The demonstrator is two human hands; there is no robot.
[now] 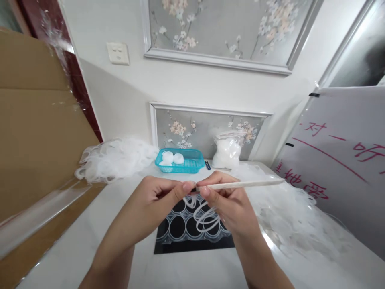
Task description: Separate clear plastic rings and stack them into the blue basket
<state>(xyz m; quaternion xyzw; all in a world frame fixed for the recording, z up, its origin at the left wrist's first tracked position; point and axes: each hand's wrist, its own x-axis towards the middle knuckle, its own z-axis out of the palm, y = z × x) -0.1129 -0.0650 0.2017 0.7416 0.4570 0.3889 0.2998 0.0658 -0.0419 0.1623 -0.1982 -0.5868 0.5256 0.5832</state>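
My left hand [164,196] and my right hand [230,200] meet over the middle of the table, thumbs and fingers pinched tip to tip. A long white strip [252,184] is gripped in my right hand and sticks out to the right. Thin white cord [206,231] hangs in loops below my fingers. The left fingertips close on a small piece beside the strip's end, too hidden to make out. Underneath lies a black mat [164,241] with a pattern of circles.
Behind my hands stands a blue plastic basket [197,169] with white round pieces [167,156]. A clear bag [227,152] of white material and a small dark tool [207,165] are beside it. Heaps of white loops lie left [117,160] and right [294,216]. Cardboard [36,132] stands left.
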